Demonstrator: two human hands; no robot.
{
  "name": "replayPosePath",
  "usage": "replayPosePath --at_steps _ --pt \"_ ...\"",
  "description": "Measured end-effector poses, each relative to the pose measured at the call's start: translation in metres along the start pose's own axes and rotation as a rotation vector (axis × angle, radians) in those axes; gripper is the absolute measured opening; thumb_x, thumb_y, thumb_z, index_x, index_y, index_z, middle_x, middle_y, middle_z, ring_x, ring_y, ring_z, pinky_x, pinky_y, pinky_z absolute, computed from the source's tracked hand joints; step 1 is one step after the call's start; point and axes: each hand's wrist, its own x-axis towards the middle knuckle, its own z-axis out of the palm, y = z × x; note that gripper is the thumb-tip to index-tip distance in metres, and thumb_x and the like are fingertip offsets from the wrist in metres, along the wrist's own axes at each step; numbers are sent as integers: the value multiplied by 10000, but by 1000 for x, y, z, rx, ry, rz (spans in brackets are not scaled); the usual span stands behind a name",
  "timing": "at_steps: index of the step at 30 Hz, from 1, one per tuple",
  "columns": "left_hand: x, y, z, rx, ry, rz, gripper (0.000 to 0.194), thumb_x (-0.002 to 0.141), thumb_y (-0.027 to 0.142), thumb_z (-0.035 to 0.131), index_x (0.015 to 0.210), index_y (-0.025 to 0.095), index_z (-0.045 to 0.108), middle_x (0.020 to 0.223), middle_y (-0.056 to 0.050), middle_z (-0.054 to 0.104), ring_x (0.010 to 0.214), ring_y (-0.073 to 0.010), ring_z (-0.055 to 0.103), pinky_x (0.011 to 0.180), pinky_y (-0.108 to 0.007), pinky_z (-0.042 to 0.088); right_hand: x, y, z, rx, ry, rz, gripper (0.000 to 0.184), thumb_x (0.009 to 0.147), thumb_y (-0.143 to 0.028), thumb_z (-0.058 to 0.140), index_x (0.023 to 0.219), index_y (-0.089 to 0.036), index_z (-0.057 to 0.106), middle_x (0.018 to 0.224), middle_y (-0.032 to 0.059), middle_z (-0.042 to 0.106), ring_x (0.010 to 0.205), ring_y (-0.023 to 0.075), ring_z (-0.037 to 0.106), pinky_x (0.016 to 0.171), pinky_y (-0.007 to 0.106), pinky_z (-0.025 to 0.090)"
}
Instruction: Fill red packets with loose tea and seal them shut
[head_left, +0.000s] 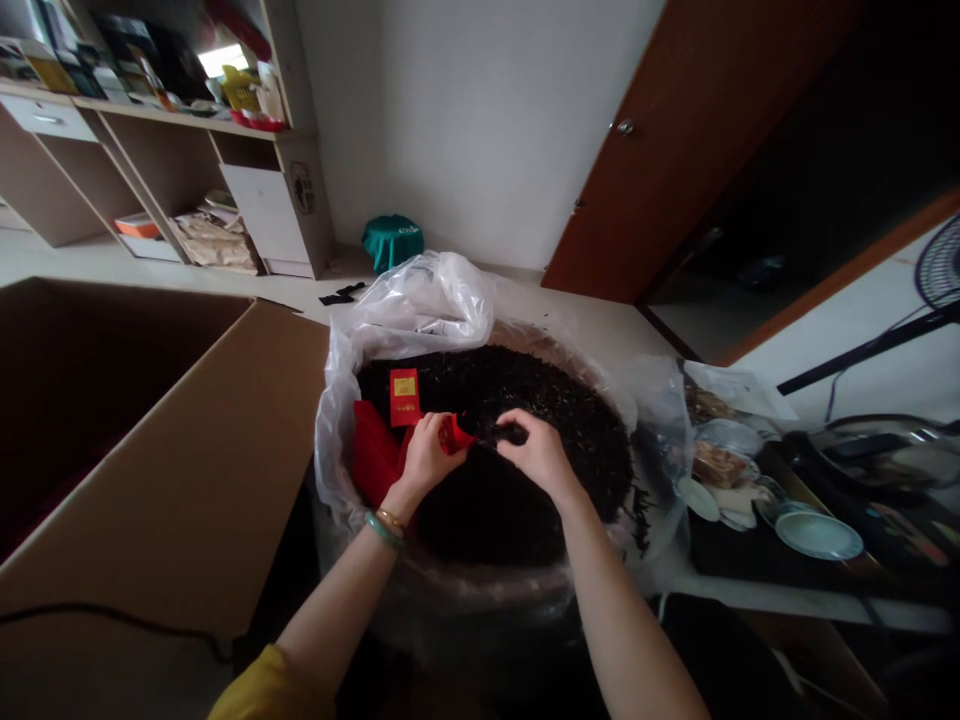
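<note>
Dark dried leaves that look like loose tea [574, 425] fill a wide round container lined with a clear plastic bag [442, 290]. My left hand [429, 458] is closed on a small red packet [455, 434], its mouth turned toward the right. Close by that mouth, my right hand [541, 458] pinches a small clump of the dark leaves [511, 433] between thumb and fingers. A red packet with a yellow label [404, 397] lies on the leaves beyond my left hand. More red packets [373, 455] rest at the container's left side, partly hidden by that hand.
At the left stands a large open cardboard box [225, 450]. Dishes and a pale green saucer [819, 534] sit on a low table at the right. Behind the container are a teal-covered bin [393, 242] and a brown door [637, 150]; a fan [939, 265] is far right.
</note>
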Motion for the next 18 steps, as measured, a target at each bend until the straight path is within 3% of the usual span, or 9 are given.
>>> replayPosePath --at_steps 5,9,13,18 --pt "0 -2 -1 11 -2 7 468 614 199 729 1043 193 542 960 -39 569 865 -189 566 759 -338 508 21 -25 6 15 -49 -75 316 664 -139 615 962 -216 685 930 11 716 839 171 658 841 301 501" --pt "0 -2 -1 17 7 36 481 600 185 730 1044 198 546 956 -39 571 852 -191 569 751 -334 507 24 -23 23 66 -38 -42 425 672 -111 626 1085 -206 661 1013 47 701 777 151 664 788 294 538" --pt "0 -1 -1 11 2 16 480 596 176 732 1036 193 542 960 -44 567 862 -196 565 726 -326 511 20 -17 28 145 -33 -26 377 713 -86 569 1059 -194 672 989 61 703 807 156 673 719 267 563" --pt "-1 -1 0 8 -1 17 485 600 177 732 1043 199 535 950 -33 562 852 -186 570 725 -325 516 17 -19 30 243 -52 -69 360 782 -99 488 1080 -205 661 1079 61 693 971 173 659 848 310 555"
